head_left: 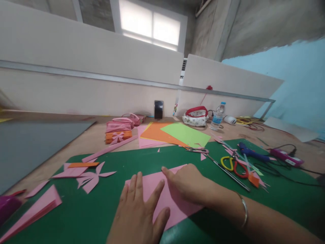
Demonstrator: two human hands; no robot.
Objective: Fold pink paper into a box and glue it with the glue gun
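Nearest the camera, the person's left hand [138,211] lies flat with fingers spread on the pink rectangular sheet of paper [169,200], pinning its near-left part to the dark green cutting mat [109,206]. It grips nothing and only presses. The right hand [186,183], a thin metal bangle [244,211] on its wrist, is loosely curled, its forefinger stretched out and pressing along the sheet's far edge; it clasps nothing either.

The paper looks thin, light and limp, likely to crease readily and to slide on the smooth mat unless held down. It is best taken at an edge or corner, pinched lightly. Its long axis seems to run from near right toward far left, though the hands hide much of it.

Beyond lie pink paper bow cut-outs [92,179], yellow-and-red-handled scissors [235,166], orange and green paper sheets [177,134] and a clear plastic water bottle [217,117].
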